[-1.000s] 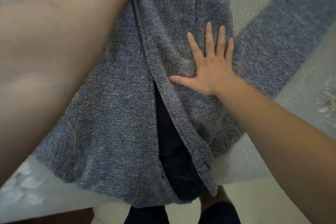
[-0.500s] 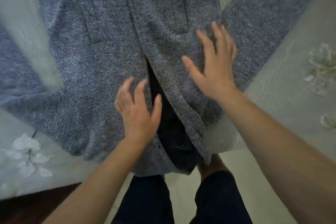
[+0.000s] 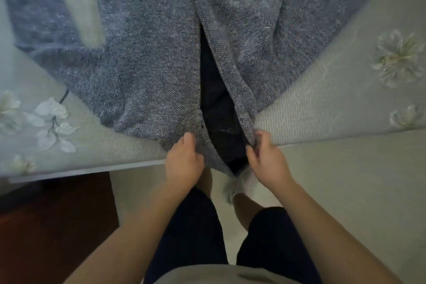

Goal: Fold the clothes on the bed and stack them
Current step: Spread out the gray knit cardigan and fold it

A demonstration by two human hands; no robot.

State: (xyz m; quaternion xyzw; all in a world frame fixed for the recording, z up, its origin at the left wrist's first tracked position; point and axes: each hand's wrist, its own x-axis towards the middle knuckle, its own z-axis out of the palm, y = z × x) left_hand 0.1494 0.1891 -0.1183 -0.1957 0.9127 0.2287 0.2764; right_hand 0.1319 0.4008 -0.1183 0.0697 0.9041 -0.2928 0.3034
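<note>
Now both my hands have come down from the chest of the grey jacket (image 3: 149,64) to its hem, which hangs over the near edge of the bed (image 3: 322,110). My left hand (image 3: 184,161) and right hand (image 3: 268,159) each curl round one front panel's corner. I'd say I'm straightening it, so folding hasn't begun.

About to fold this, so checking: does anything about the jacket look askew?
The grey jacket gapes open toward its hem, baring the dark lining; the hem hangs off the bed edge, gripped by the left hand and right hand.
</note>
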